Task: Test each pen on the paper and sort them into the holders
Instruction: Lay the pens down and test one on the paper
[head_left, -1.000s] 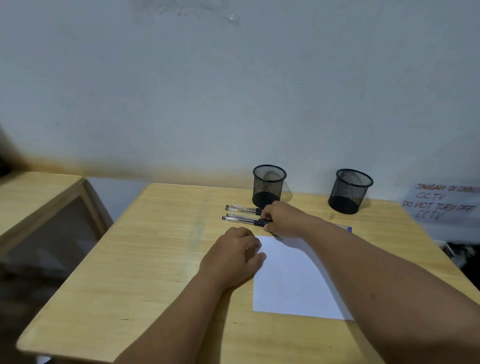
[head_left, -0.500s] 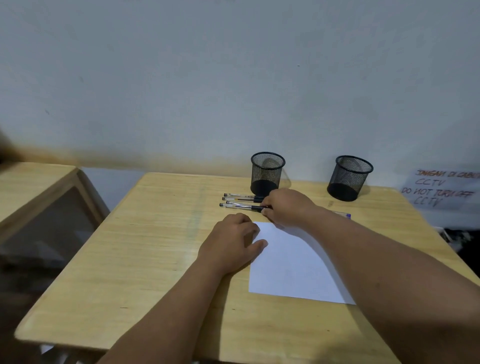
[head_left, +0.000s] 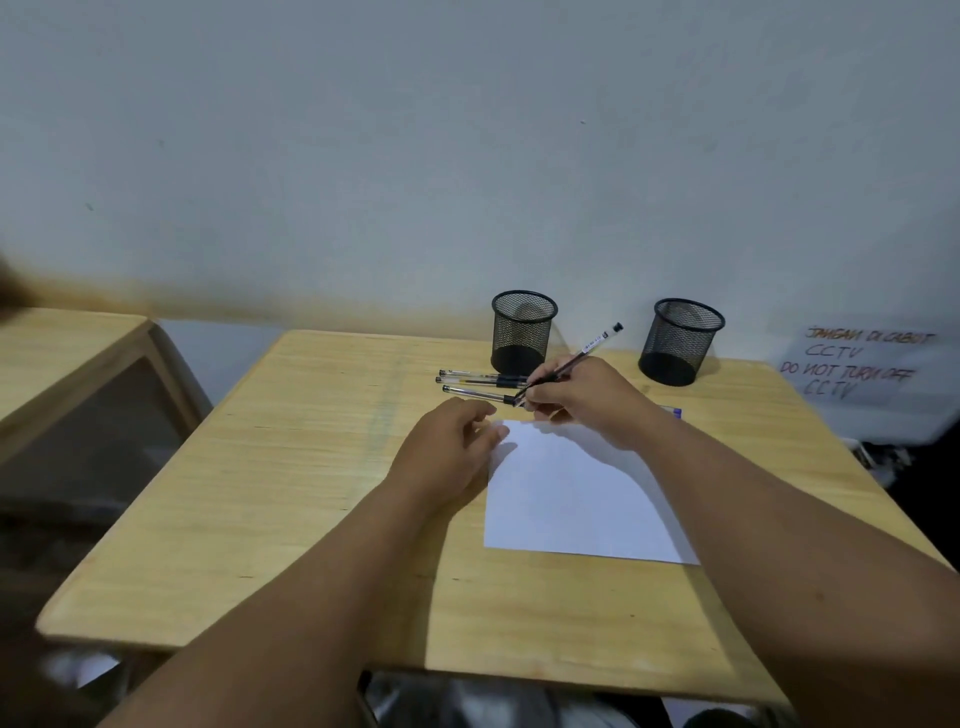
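Right hand (head_left: 576, 397) sits just right of the frame's centre, fingers pinched tight on a pen (head_left: 571, 364), and that pen is tilted, its capped end pointing up toward the upper right, between the two holders, its lower end down by the fingertips just above the top edge of the paper (head_left: 566, 493). Whether the tip touches anything, I cannot tell. Left hand (head_left: 447, 452) lies at centre frame, palm down on the wooden table (head_left: 291, 467), fingers loosely curled and together with nothing in them, their tips at the paper's upper left corner. The white sheet lies flat, centre right, partly under the right forearm. Just above the left hand, three pens (head_left: 478, 382) lie side by side on the table, roughly level across the frame, their right ends running behind the right hand. Above them, the left mesh holder (head_left: 523, 332) stands upright near the table's far edge, just beside the wall; the right mesh holder (head_left: 680, 340) stands upright well to its right. A small blue-tipped piece (head_left: 675, 412) peeks out beyond the right wrist; too little shows to name it. At the right edge of the frame, a handwritten sign (head_left: 857, 364) reads about CCTV. Another wooden table (head_left: 57, 353) sits at the left edge.
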